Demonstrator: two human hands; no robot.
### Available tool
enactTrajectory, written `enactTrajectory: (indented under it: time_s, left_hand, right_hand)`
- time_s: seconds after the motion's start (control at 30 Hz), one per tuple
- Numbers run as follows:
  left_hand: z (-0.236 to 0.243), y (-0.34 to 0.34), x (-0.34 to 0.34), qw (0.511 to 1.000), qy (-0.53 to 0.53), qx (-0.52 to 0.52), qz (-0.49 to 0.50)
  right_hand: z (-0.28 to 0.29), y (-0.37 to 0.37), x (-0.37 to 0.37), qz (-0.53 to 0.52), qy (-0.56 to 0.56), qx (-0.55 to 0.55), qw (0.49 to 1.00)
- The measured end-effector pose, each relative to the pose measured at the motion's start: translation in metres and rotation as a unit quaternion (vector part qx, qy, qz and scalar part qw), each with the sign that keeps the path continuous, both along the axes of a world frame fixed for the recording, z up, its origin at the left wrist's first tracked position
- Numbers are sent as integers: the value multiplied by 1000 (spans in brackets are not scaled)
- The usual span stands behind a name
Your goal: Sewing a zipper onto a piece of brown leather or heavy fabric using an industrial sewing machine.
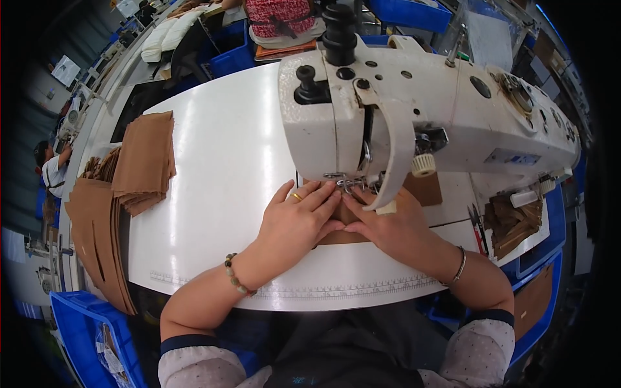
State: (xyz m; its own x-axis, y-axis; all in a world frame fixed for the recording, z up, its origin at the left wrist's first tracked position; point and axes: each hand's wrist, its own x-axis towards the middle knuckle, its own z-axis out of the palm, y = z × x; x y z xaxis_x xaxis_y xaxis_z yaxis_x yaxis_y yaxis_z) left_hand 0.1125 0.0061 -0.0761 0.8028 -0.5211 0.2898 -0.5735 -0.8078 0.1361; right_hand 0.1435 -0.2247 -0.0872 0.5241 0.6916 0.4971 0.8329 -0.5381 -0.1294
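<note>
A piece of brown fabric [343, 237] lies on the white sewing table under both of my hands, mostly covered by them. Beside the presser foot [349, 185] of a white sewing machine [446, 123], my left hand [291, 223] rests flat on this fabric with its fingers stretched out. My right hand [398, 225] presses the fabric from the other side, index finger and thumb apart, its outer fingers partly hidden behind the machine's curved guard. The two thumb tips meet. More brown fabric [425, 189] shows beyond my right hand. The needle's tip cannot be made out.
Stacks of brown fabric pieces [143, 161] lie at the table's left. To the right are tweezers or slim tools [477, 229] and a crumpled brown heap [512, 223]. A printed ruler [323, 290] follows the front edge. Blue bins [90, 323] flank the table; other people sit farther off.
</note>
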Motion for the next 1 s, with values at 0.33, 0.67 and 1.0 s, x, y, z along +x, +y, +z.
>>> enactTrajectory:
  time_s: [0.33, 0.67, 1.0]
  left_hand:
    - [3, -1, 2, 1000, 14, 2, 10]
    - [1, 0, 3, 1000, -15, -4, 3]
    - [-2, -2, 3, 999, -49, -19, 7]
  right_hand:
    - [-3, 0, 1, -6, -9, -12, 1000]
    - [-4, -1, 3, -2, 1, -23, 1000]
    - [-1, -1, 10, -27, -15, 19, 999]
